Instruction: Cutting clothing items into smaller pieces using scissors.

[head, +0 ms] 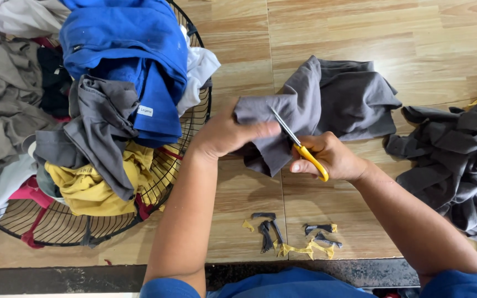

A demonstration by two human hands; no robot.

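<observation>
My left hand (224, 134) grips the edge of a grey garment (335, 96) that lies bunched on the wooden floor. My right hand (332, 157) holds yellow-handled scissors (299, 144), whose blades point up and left against the fabric edge beside my left thumb. Small grey and yellow fabric scraps (291, 234) lie on the floor below my hands.
A round black wire basket (191, 118) at left is piled with blue, grey, yellow, white and pink clothes. Another dark grey garment (462, 165) lies crumpled at the right. A dark strip runs along the floor's near edge.
</observation>
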